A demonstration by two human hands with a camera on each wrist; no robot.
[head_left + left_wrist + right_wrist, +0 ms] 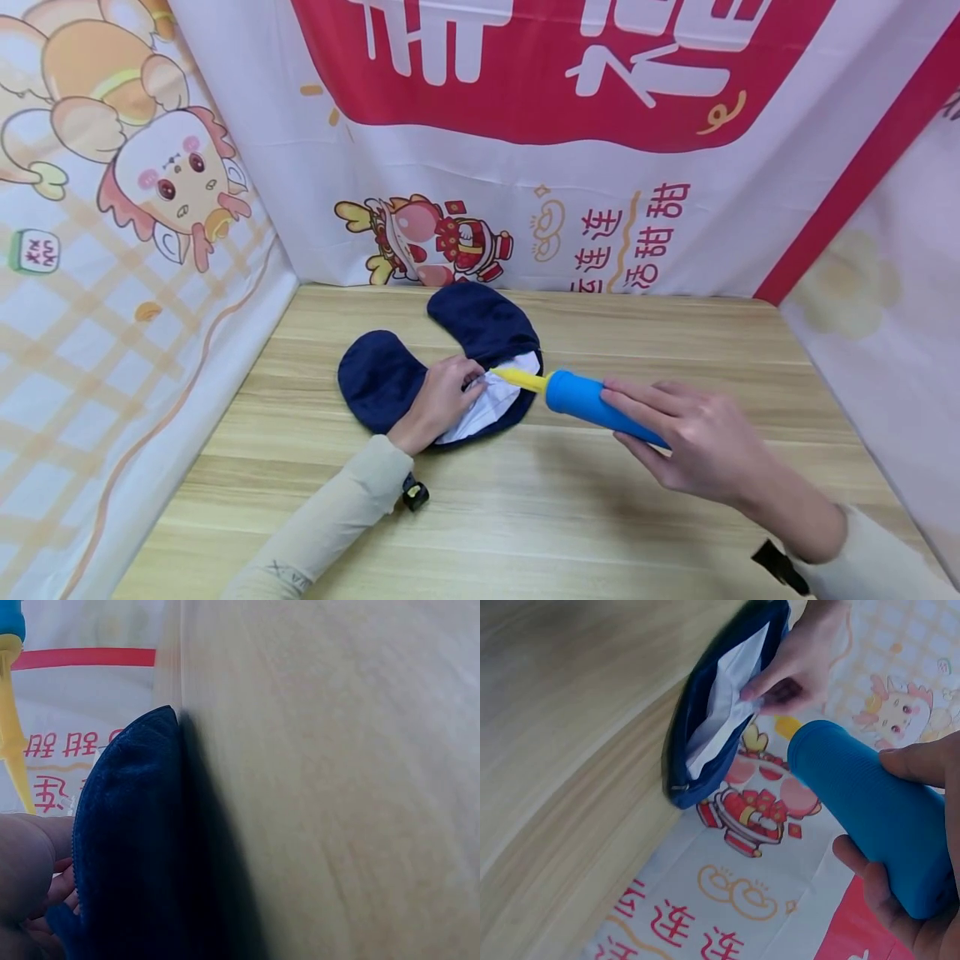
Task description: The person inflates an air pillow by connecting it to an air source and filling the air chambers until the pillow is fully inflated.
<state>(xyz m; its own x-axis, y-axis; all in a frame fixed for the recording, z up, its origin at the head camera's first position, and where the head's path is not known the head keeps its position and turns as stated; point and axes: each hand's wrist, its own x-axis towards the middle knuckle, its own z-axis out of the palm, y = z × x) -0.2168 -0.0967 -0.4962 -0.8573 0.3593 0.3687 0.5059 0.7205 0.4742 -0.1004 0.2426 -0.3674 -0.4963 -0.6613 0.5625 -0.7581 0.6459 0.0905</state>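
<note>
A navy U-shaped neck pillow lies on the table with its zip open, and a white inner bag shows through the opening. My left hand pinches the white bag at the opening; the fingers hide the exact spot. My right hand grips a blue hand pump above the table, tilted toward the pillow. Its yellow nozzle points at my left fingertips; whether it touches the bag I cannot tell. In the left wrist view, the pillow's zipped edge runs beside the left hand.
The wood-grain table carries the pillow near its back edge. A printed white and red cloth hangs behind it, and patterned cloths stand at the left and right.
</note>
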